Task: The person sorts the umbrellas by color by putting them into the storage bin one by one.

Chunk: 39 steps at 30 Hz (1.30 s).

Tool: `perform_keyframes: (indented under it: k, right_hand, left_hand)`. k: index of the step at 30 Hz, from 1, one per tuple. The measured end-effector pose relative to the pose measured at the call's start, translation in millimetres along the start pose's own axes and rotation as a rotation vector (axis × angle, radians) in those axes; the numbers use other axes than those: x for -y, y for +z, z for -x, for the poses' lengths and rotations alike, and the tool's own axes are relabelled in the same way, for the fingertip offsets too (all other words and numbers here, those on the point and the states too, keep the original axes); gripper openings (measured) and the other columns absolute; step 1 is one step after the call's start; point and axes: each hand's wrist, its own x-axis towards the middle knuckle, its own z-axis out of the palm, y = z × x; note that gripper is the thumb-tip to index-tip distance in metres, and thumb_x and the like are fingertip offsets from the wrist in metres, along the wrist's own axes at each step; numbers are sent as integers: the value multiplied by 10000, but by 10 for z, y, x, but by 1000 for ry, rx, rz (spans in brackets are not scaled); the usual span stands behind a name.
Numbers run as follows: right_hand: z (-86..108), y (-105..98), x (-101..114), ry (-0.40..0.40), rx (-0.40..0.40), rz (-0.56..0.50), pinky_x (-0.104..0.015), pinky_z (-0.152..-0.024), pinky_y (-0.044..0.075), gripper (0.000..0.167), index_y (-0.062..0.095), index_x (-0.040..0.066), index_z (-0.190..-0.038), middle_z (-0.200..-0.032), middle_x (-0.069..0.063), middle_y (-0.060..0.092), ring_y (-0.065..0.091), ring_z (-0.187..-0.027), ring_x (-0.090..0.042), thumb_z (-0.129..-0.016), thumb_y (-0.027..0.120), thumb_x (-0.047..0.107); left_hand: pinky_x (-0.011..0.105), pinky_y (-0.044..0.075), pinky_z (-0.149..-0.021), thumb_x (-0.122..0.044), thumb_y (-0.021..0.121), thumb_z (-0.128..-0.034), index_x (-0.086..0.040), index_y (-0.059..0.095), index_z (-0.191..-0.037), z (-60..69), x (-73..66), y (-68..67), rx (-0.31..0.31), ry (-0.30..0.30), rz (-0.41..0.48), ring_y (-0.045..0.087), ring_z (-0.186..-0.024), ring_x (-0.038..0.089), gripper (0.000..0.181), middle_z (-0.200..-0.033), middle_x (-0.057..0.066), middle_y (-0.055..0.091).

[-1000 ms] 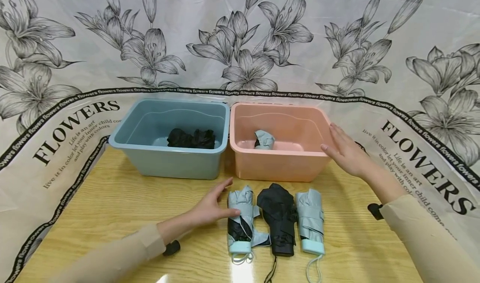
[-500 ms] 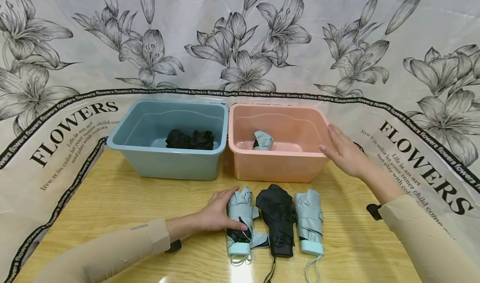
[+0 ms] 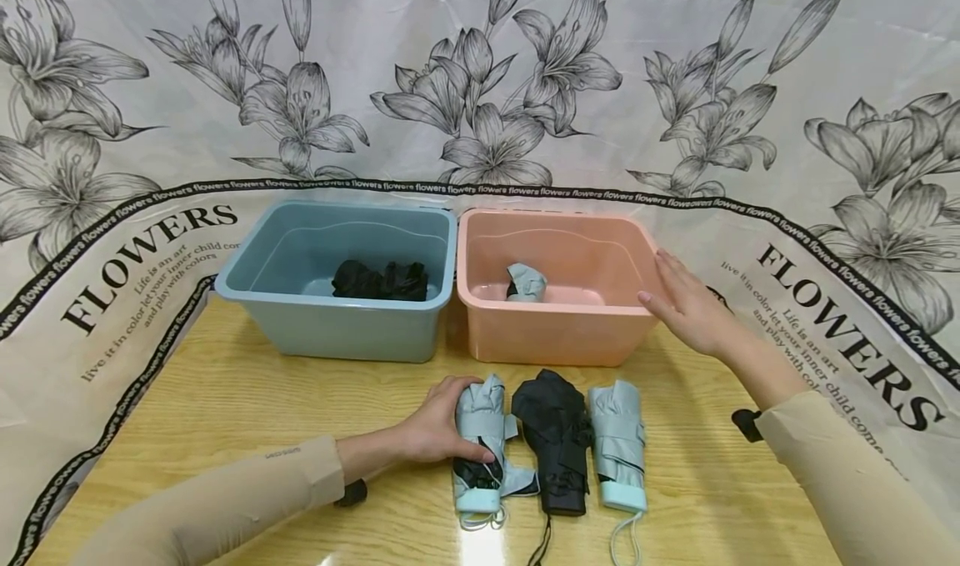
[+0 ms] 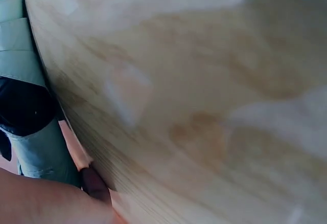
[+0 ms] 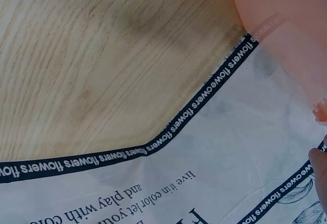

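My left hand (image 3: 442, 426) grips the leftmost folded umbrella (image 3: 480, 420), pale blue with a black part, its thumb across the front and its fingers at the far left side. In the left wrist view, the umbrella (image 4: 43, 152) lies along the left edge beside part of the hand (image 4: 51, 201). A black umbrella (image 3: 553, 441) and another pale blue umbrella (image 3: 618, 441) lie to its right. My right hand (image 3: 693, 308) rests with straight fingers against the right side of the pink bin (image 3: 562, 333). Only a bit of that hand (image 5: 319, 170) shows in the right wrist view.
A blue bin (image 3: 360, 328) stands left of the pink one, with black bundles (image 3: 381, 280) inside. The pink bin holds a pale blue bundle (image 3: 528, 283). Behind both bins rises a flower-printed cloth (image 3: 420, 141). Wrist straps hold small black devices below both wrists.
My left hand has moved right and closed around the leftmost umbrella, which lies where it was. My right hand has stayed at the pink bin.
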Motion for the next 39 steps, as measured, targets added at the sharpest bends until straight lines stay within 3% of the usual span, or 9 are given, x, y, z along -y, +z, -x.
perform_keyframes:
  k: [7, 14, 26, 33, 39]
  right_hand:
    - [-9, 18, -15, -6, -2, 4, -645, -1231, 79, 811, 43, -22, -1649, -1720, -212, -14, 18, -1568, -473, -1107, 426, 444]
    - [-12, 14, -19, -5, -4, 6, -644, -1232, 84, 811, 44, -25, -1647, -1719, -217, -13, 21, -1567, -474, -1107, 425, 444]
    - [4, 0, -15, -13, -10, -16, -632, -1238, 61, 803, 42, -28, -1646, -1720, -213, -19, 10, -1569, -469, -1109, 427, 428]
    - [0, 7, -4, -12, -5, -13, -635, -1237, 66, 806, 40, -29, -1646, -1720, -215, -19, 11, -1570, -467, -1108, 427, 431]
    - [-8, 17, -17, -21, -12, -7, -623, -1242, 63, 803, 44, -34, -1644, -1718, -216, -15, 12, -1571, -463, -1109, 429, 425]
  left_hand:
    - [461, 427, -1049, -268, 1001, -654, -51, 434, -1521, 36, -1, 7, -35, 20, 79, 503, -1191, 262, 1059, -1343, 116, 466]
    - [473, 425, -1049, -211, 997, -645, -53, 430, -1529, 97, -45, -37, -75, 48, 88, 504, -1201, 271, 1062, -1362, 130, 451]
    - [427, 451, -1056, -80, 966, -694, -91, 457, -1492, 218, -161, -165, -105, 223, 95, 459, -1270, 233, 947, -1440, 76, 381]
    - [308, 595, -804, 11, 939, -716, -130, 438, -1495, 286, -257, -242, -162, 252, 181, 480, -1253, 316, 937, -1482, 108, 323]
    - [313, 611, -735, 35, 938, -708, -105, 424, -1503, 254, -403, -343, -241, 320, 203, 498, -1239, 309, 957, -1500, 107, 317]
